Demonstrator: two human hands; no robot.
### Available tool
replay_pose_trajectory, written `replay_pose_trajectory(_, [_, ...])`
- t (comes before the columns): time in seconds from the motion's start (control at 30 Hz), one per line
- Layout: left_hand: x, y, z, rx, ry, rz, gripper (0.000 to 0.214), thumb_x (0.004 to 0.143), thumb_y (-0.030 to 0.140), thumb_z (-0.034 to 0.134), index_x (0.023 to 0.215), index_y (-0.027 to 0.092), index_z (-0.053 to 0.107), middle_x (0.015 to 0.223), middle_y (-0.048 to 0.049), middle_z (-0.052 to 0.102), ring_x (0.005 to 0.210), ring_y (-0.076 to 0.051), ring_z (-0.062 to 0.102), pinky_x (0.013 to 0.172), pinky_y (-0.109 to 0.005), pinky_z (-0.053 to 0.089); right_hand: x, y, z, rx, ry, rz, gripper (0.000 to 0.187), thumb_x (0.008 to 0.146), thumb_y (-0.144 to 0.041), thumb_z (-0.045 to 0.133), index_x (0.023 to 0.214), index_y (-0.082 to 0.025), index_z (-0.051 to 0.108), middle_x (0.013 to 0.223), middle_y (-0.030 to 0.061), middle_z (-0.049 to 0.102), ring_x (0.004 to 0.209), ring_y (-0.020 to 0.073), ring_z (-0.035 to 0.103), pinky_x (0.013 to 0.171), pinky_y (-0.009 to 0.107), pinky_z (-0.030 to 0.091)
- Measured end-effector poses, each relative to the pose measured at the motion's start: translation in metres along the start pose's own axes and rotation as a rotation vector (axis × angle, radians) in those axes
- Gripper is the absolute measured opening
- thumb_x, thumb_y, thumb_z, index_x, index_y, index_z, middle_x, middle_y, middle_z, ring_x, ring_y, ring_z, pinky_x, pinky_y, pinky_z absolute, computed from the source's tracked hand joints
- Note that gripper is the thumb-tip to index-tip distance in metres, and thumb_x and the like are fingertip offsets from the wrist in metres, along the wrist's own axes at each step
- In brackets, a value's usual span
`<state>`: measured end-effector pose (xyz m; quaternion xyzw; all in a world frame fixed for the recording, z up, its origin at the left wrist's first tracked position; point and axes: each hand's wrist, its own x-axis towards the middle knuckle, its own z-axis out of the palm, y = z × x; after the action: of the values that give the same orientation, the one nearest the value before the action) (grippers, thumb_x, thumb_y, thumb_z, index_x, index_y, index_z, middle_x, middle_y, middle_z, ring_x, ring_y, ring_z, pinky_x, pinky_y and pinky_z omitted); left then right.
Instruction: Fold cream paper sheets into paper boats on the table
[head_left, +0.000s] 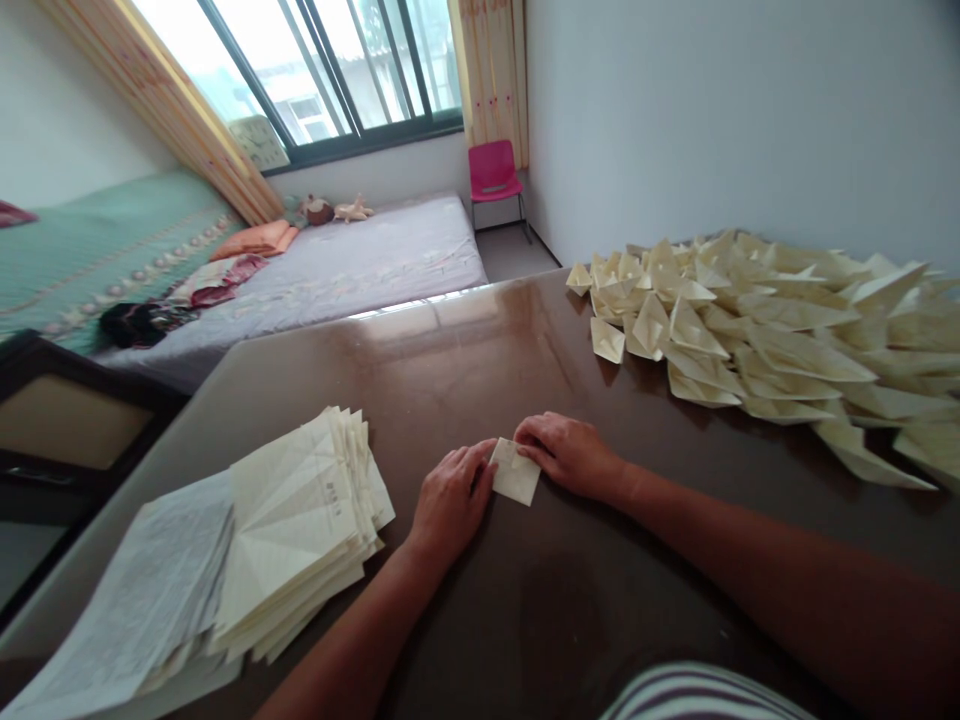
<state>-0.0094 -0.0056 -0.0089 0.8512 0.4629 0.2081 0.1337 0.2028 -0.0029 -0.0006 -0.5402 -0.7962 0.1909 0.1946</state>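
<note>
While daylight comes through the window (315, 70) in the upper left of the frame, a dark brown glossy table (480, 600) fills the lower half, and it is the largest thing in view. Beyond its far edge, at centre left, lies a bed (375, 260) with a pale purple cover, and a pink chair (493, 175) stands by the white wall near the top centre.

On the right side of the table, a wide heap of folded paper shapes (780, 330) spreads from the middle of the frame to the right edge. At lower left sits a stack of creased cream sheets (300, 530), fanned slightly, lying over printed pages (142, 590) that reach the bottom left corner.

Both forearms come in from the bottom edge and angle toward the centre. The left arm rises from the lower middle, and the left hand (448, 498) lies palm down, knuckles up, fingers bent forward to press the left edge of the small folded paper (515, 471). The right arm crosses in from the lower right, and the right hand (571, 453) also lies palm down, its fingertips curled over the paper's upper right corner. Neither hand is clenched; each pins the paper flat against the table with its fingertips, and whether either pinches it cannot be told. The paper lies on the table at centre frame, between the two hands, well apart from the heap and the stack.
</note>
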Motion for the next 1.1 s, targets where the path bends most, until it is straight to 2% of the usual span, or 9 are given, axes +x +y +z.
replay_pose_trajectory(0.17, [0.003, 0.003, 0.001, 0.151, -0.002, 0.020, 0.032, 0.097, 0.029, 0.040, 0.125, 0.021, 0.053, 0.097, -0.0050, 0.065, 0.088, -0.018, 0.061, 0.077, -0.029, 0.050, -0.001, -0.007, -0.002, -0.057, -0.010, 0.070, 0.018, 0.092, -0.036, 0.048, 0.096, -0.022, 0.058, 0.088, 0.0022, 0.062, 0.079, 0.0153, 0.055, 0.067, 0.026, 0.036])
replay_pose_trajectory(0.4, [0.001, 0.003, 0.007, 0.352, -0.012, 0.036, 0.036, 0.094, 0.022, 0.044, 0.130, 0.027, 0.051, 0.090, -0.0033, 0.062, 0.085, -0.018, 0.058, 0.072, -0.026, 0.049, -0.001, -0.006, 0.003, -0.018, 0.058, 0.013, 0.013, 0.090, -0.031, 0.049, 0.094, -0.021, 0.057, 0.088, 0.0014, 0.061, 0.082, 0.0151, 0.055, 0.070, 0.026, 0.038])
replay_pose_trajectory(0.57, [-0.001, 0.007, 0.004, 0.364, -0.067, 0.016, 0.044, 0.090, 0.017, 0.051, 0.131, 0.032, 0.049, 0.090, -0.0022, 0.059, 0.084, -0.017, 0.057, 0.071, -0.025, 0.049, -0.001, -0.004, 0.007, 0.033, 0.069, -0.011, 0.014, 0.091, -0.031, 0.048, 0.094, -0.025, 0.061, 0.095, -0.0002, 0.060, 0.082, 0.0141, 0.059, 0.070, 0.025, 0.040])
replay_pose_trajectory(0.8, [-0.001, 0.007, 0.001, 0.372, -0.053, 0.024, 0.047, 0.087, 0.013, 0.054, 0.126, 0.038, 0.053, 0.087, -0.0008, 0.058, 0.079, -0.014, 0.057, 0.067, -0.022, 0.046, 0.001, -0.003, 0.010, 0.063, 0.074, -0.043, 0.020, 0.092, -0.031, 0.045, 0.089, -0.026, 0.064, 0.094, -0.0001, 0.062, 0.082, 0.0138, 0.061, 0.071, 0.025, 0.042])
replay_pose_trajectory(1.1, [-0.003, 0.007, -0.001, 0.322, -0.066, 0.003, 0.040, 0.090, 0.021, 0.051, 0.126, 0.038, 0.054, 0.090, -0.0007, 0.058, 0.081, -0.015, 0.056, 0.069, -0.023, 0.047, 0.000, -0.002, 0.006, 0.044, 0.045, -0.064, 0.022, 0.092, -0.033, 0.044, 0.090, -0.025, 0.064, 0.096, 0.0008, 0.062, 0.080, 0.0136, 0.060, 0.069, 0.023, 0.042])
